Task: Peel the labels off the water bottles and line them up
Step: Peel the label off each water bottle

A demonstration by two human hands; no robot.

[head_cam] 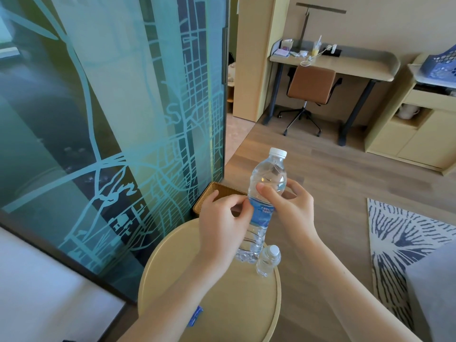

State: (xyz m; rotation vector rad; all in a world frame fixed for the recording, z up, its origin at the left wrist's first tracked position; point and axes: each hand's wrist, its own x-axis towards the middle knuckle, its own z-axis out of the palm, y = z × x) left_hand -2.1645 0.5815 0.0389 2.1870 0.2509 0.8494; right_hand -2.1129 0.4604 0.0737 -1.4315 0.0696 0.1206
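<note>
Right hand (293, 208) has its fingers wrapped round the water bottle (267, 174) near the top, keeping it upright over the round table (222, 304). Left hand (222, 225) pinches the edge of the blue label (262, 213). A clear second bottle (269, 261) stands on the table just beside it.

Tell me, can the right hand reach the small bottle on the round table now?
Probably yes, but not freely: the right hand grips the labelled bottle, so it must let go first. The small bottle stands uncovered on the round table, close to that wrist.
</note>
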